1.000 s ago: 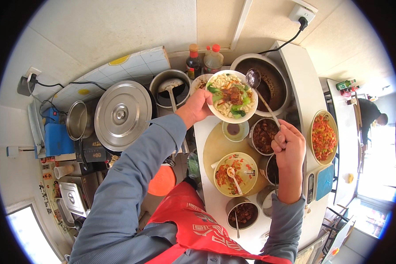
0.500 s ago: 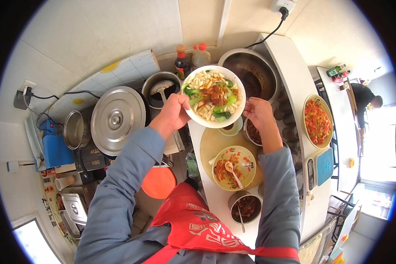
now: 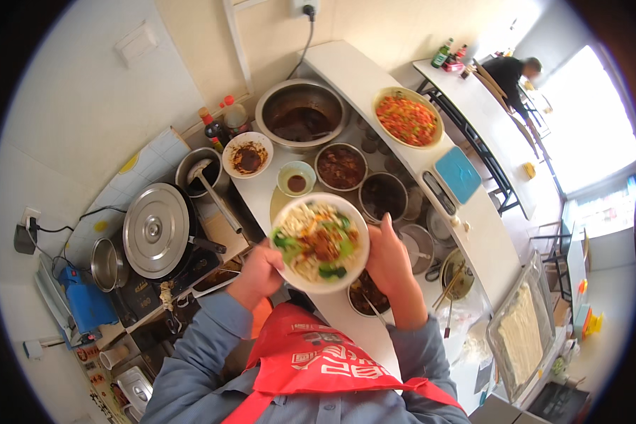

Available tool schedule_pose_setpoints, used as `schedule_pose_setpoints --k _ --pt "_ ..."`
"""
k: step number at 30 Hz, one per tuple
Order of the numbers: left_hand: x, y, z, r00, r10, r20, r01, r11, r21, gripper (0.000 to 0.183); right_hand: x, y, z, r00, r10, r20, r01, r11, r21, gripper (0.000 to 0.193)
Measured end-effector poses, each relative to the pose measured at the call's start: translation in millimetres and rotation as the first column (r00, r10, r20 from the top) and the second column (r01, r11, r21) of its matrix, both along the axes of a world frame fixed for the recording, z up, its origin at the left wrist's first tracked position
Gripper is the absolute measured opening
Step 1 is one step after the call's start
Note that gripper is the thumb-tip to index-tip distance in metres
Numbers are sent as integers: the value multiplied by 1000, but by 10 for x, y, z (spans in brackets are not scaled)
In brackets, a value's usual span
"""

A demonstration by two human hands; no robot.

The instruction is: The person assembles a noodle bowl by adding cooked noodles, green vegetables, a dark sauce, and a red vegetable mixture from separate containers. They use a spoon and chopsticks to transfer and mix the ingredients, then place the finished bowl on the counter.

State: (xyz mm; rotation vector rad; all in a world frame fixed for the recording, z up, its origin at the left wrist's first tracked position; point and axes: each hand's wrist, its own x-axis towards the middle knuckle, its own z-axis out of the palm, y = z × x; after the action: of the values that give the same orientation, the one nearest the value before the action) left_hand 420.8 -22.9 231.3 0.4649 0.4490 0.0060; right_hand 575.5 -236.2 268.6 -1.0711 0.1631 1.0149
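White round bowl, filled with pale noodle-like pieces, green leafy vegetables and a reddish-brown topping, held above the white counter, in front of the red fabric apron. Gripped at its left by the bare left hand, with fingers closed on the rim and wall. Against the opposite side, the bare right hand, roughly upright, with one digit raised; other fingers largely hidden, hence degree of closure and firmness of hold impossible to tell. Just beyond the bowl, a small pale-green bowl of dark sauce; close to the right wrist, a round steel pot with a slim metal handle projecting.

Probable hazards: spillage over the rim, from uneven support at the two sides; slippage at the right, from shallow contact with a smooth wall; tipping of the pot, from a forearm or sleeve catching the projecting handle.

Writing: on the apron, large white printed characters, partly distorted by folds; on the dark sauce bottle with an orange-red cap, a coloured label too small to read; on the green glass bottle in the background, likewise nothing legible.
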Motion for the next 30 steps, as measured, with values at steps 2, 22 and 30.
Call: schedule_pose_setpoints --k 2,22,30 --pt "-91 -483 -67 996 -76 47 80 993 -82 85 -405 -551 -41 988 -148 -34 152 971 187 73" --pt "-683 -3513 -1707 423 -869 -257 849 479 -224 87 -2650 -3590 -1569 696 -699 -166 703 710 -40 71" --pt "-585 -3544 -1789 473 -828 -301 805 545 -235 85 -2561 -3686 -2001 707 -694 -134 700 714 -5 73"
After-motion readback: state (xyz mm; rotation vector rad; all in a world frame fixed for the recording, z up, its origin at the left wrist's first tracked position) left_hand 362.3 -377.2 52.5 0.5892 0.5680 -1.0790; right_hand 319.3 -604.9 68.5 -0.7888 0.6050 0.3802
